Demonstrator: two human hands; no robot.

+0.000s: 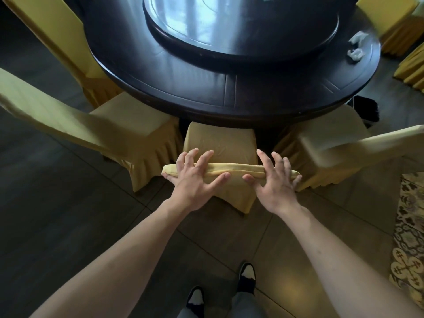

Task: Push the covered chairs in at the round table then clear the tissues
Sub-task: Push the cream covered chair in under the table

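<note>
both hands, left hand (195, 180) and right hand (274, 180), spread flat on the top rail of the middle chair (221, 143), fingers splayed, not clamped. seat half under round table (229, 92). cover looks soft, likely slippery; press the firm rail. tissues (355, 48) on far right rim.

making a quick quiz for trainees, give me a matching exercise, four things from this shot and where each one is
Things:
1. left hand
2. crumpled tissues
3. turntable
4. patterned rug

Places:
A. middle of the round table
B. floor at the right edge
C. top of the middle chair's back
D. right side of the tabletop

Pairs: 1-C, 2-D, 3-A, 4-B
</note>
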